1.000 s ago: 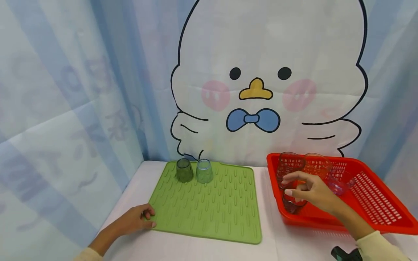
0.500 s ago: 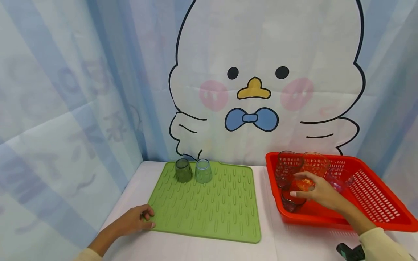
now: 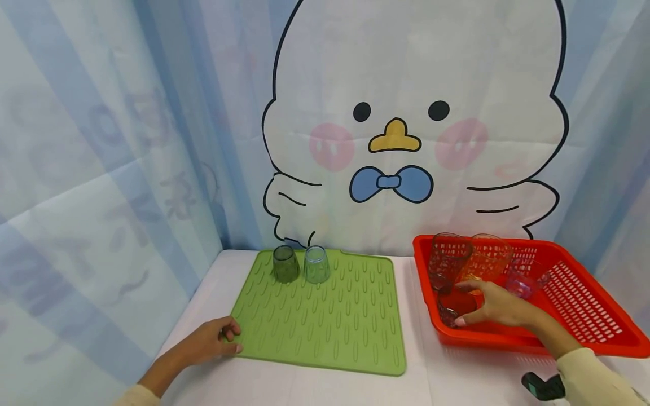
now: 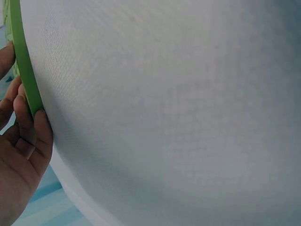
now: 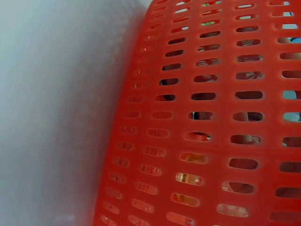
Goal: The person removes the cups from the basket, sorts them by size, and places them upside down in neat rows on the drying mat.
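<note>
My left hand (image 3: 210, 341) rests at the front left corner of a green ridged drying mat (image 3: 330, 338), its fingers loosely bent. In the left wrist view, the fingertips (image 4: 43, 125) touch the mat's green edge (image 4: 27, 70). Inside a red slotted basket (image 3: 558, 332), my right hand (image 3: 500, 304) reaches over a small dark glass (image 3: 449, 316), thumb in front and fingers behind. Whether they press on that glass I cannot tell. Two upside-down glasses stand at the mat's back: a dark green glass (image 3: 286, 265) and a pale blue-green glass (image 3: 317, 266).
More glassware lies in the basket: a large dark glass (image 3: 447, 259), an orange glass (image 3: 490, 256) and a purple glass (image 3: 521, 286). The basket's slotted wall (image 5: 202, 150) fills much of the right wrist view. A curtain (image 3: 355, 225) hangs behind the white table (image 3: 284, 386).
My right hand has come down from above the small dark glass, and its thumb and fingers now straddle it. The left hand and the two glasses on the mat have stayed in place.
</note>
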`<state>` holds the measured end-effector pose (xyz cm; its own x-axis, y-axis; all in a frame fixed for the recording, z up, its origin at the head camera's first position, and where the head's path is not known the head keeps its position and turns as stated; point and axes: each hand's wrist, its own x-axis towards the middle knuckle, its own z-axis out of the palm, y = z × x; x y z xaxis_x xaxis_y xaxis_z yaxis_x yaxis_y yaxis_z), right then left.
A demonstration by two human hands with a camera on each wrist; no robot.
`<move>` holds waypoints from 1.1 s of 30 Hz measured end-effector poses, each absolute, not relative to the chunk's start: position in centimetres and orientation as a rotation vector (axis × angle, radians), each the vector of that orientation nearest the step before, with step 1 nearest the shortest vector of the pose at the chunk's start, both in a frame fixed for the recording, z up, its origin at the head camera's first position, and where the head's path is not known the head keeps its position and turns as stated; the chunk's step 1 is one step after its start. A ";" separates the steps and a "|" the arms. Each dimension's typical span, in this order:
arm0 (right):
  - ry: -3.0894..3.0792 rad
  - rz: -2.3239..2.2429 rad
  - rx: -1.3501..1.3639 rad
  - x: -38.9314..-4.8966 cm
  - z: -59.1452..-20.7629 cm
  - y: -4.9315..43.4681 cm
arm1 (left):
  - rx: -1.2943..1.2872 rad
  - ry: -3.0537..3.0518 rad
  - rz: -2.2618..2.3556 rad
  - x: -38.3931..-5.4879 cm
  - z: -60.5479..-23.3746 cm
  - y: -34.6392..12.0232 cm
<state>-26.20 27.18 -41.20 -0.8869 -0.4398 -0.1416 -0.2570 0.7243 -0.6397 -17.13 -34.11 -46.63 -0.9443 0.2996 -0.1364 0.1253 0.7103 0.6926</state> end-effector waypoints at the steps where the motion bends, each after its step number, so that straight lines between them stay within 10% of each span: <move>1: 2.640 -0.913 -0.550 -26.2 -41.2 27.2 | 0.338 2.679 1.059 -17.1 -46.7 -34.1; 33: 2.658 -1.264 -0.499 -23.7 -36.4 27.2 | 0.474 2.833 1.095 -17.7 -45.1 -32.6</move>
<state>-23.72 27.25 -36.44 -0.9322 -0.3619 0.0019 -0.2299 0.5881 -0.7754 -17.71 -32.57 -45.12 -0.9502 0.3079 0.0481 0.2602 0.6988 0.6663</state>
